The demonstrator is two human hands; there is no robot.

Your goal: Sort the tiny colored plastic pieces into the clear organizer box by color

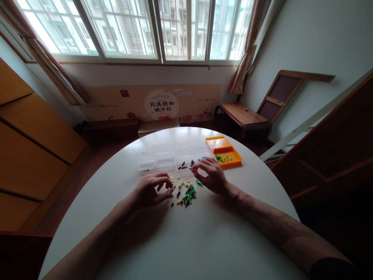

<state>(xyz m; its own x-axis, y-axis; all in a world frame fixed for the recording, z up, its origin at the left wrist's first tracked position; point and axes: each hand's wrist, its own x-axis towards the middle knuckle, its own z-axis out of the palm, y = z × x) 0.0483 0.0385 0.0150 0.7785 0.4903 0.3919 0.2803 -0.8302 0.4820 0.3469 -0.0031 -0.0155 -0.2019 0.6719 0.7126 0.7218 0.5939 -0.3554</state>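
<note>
A pile of small toy bricks (189, 195), green, brown, yellow and cream, lies loose on the white table. My right hand (212, 175) is closed in a pinch on a tiny dark brown brick (190, 168), at the front edge of a clear plastic box (182, 158). Inside that box lie several dark brown bricks (182, 166), and a few blue bricks (202, 158) show partly behind my fingers. At the pile's left side, my left hand (154, 189) is curled with thumb and index tips together; anything between them is too small to make out.
An orange tray (230, 162) holding green bricks stands behind my right hand. More clear containers (164, 160) sit at the left of the box. The round white table (186, 241) has a curved far edge; a wooden chair (244, 114) is beyond it.
</note>
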